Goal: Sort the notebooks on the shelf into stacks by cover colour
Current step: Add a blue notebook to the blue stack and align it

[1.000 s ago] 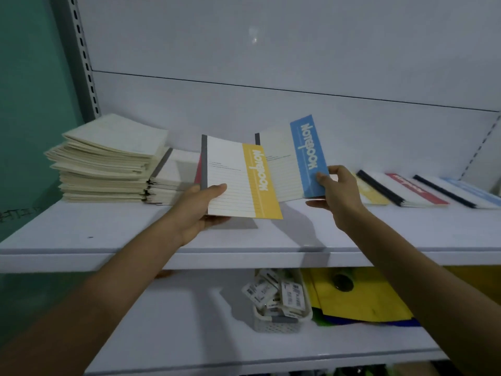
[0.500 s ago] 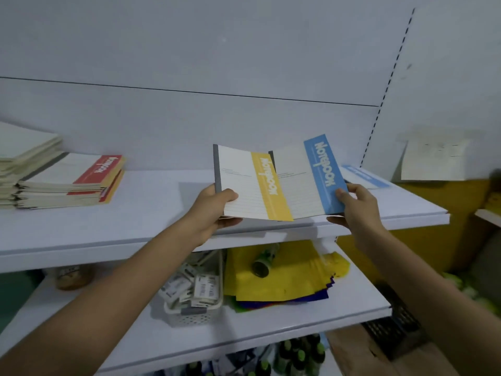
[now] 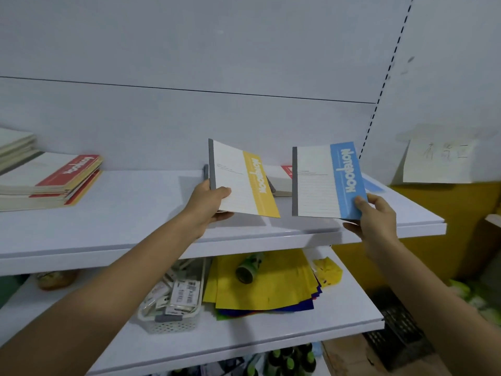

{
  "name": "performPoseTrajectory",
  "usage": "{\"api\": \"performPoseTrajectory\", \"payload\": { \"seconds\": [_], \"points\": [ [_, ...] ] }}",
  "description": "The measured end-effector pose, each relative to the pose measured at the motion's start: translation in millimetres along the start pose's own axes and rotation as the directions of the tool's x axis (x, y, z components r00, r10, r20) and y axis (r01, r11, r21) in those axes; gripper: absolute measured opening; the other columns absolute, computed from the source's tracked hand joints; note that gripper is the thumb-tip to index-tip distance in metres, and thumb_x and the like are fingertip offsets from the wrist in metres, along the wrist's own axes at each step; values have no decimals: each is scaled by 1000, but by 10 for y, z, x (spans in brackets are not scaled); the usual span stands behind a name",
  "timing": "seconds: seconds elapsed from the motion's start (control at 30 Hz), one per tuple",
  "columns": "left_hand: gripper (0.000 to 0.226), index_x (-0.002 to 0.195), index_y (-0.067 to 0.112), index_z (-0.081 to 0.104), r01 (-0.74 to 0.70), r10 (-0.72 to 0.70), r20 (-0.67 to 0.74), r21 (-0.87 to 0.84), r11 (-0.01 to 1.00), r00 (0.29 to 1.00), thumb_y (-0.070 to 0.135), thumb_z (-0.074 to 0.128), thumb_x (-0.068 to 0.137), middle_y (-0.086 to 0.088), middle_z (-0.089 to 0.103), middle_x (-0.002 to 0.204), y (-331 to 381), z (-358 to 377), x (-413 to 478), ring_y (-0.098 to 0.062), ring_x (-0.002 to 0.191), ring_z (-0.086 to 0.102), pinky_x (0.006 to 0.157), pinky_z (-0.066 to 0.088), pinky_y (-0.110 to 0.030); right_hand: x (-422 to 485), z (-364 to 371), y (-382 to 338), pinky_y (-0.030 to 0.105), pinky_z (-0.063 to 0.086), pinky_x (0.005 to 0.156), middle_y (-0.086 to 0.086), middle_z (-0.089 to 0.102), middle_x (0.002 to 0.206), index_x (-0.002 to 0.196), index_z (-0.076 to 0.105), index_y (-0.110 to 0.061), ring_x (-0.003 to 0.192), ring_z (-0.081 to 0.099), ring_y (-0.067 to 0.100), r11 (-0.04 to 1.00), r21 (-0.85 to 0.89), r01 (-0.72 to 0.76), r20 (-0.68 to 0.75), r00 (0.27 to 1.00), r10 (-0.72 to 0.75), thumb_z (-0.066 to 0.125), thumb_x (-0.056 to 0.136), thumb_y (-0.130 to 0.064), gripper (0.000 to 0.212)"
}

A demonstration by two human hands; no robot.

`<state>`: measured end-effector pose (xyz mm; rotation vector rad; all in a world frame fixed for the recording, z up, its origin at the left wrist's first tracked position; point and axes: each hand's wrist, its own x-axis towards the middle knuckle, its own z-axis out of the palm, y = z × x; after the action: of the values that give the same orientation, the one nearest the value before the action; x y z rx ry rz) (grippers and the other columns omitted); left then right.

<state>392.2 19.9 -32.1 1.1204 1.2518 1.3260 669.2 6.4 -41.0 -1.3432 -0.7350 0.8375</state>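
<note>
1. Left hand [image 3: 208,203] is gripping yellow notebook [image 3: 242,180], frame centre, above shelf [image 3: 135,207].
2. Right hand [image 3: 375,215] is pinching blue notebook [image 3: 326,180], centre right.
3. Red stack [image 3: 51,180] is lying at left.

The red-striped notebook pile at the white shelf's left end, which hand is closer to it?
Left. The left hand, holding the yellow-banded notebook, sits right of the red-striped notebook pile; the right hand, holding the blue-banded notebook, is even farther right.
</note>
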Motion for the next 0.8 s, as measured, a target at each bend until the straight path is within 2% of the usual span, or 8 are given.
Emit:
{"api": "performPoseTrajectory", "payload": {
  "seconds": [0.23, 0.37, 0.5, 0.57, 0.63, 0.67, 0.7, 0.8],
  "points": [
    [20, 112, 13, 52, -25, 31, -63, 93, 995, 998, 4, 49, 94, -3, 62, 99, 62, -169, 719, -15, 82, 59, 62, 56, -29, 373, 601, -125, 29, 51, 56, 9, 60, 98, 103, 53, -14, 80, 63, 23, 982, 115, -152, 108, 984, 139, 55, 96, -15, 8],
    [22, 112, 11, 54, 14, -13, -10, 168, 986, 1000, 4, 47, 92, -2, 62, 95, 27, -278, 1111, -16, 81, 60, 59, 54, -26, 541, 1035, -171, 26, 55, 51, 9, 64, 99, 116, 51, -11, 72, 67, 21, 949, 195, -246, 174, 961, 213, 57, 94, -13, 24],
    [33, 122, 6, 51, 1, 5, -17, 323, 946, 1000, 8, 47, 90, -11, 60, 119, -67, -369, 1425, -26, 102, 58, 87, 52, -38, 662, 1382, -145, 20, 51, 45, 10, 65, 96, 112, 51, -10, 65, 71, 20, 949, 216, -231, 217, 959, 184, 56, 94, -12, 19],
    [50, 136, 8, 36, -74, 98, -9, 590, 804, 995, 14, 52, 90, -12, 46, 138, -159, -402, 1499, -30, 123, 45, 101, 42, -41, 687, 1510, -107, 17, 47, 41, 8, 64, 90, 106, 52, -10, 53, 69, 14, 953, 210, -220, 221, 960, 173, 54, 95, -11, 11],
    [68, 149, 13, 15, -193, 274, 82, 893, 406, 958, 21, 51, 93, -12, 14, 157, -244, -433, 1470, -29, 144, 14, 114, 22, -44, 699, 1598, -82, 17, 47, 42, 7, 64, 87, 97, 53, -11, 50, 68, 13, 954, 205, -219, 235, 957, 169, 53, 96, -11, 1],
    [66, 151, 18, 11, -311, 350, 219, 921, 234, 911, 24, 46, 96, -8, 3, 160, -280, -447, 1455, -26, 147, 3, 117, 14, -44, 706, 1632, -72, 17, 47, 42, 7, 64, 86, 92, 52, -13, 51, 68, 13, 955, 202, -218, 243, 956, 167, 53, 96, -11, 3],
    [59, 152, 22, 13, -451, 353, 378, 880, 151, 856, 27, 39, 99, -4, 1, 160, -306, -458, 1439, -22, 147, 1, 118, 12, -43, 723, 1665, -65, 17, 48, 43, 7, 65, 86, 90, 52, -13, 53, 68, 13, 956, 194, -219, 247, 954, 169, 53, 96, -12, 6],
    [52, 151, 32, 15, -652, 99, 646, 758, 40, 757, 46, 22, 101, 2, 7, 160, -388, -448, 1395, -14, 146, 7, 118, 13, -37, 743, 1754, -70, 18, 49, 45, 8, 65, 88, 95, 53, -12, 57, 68, 14, 961, 171, -219, 274, 947, 167, 54, 95, -12, 1]
  ]
}}
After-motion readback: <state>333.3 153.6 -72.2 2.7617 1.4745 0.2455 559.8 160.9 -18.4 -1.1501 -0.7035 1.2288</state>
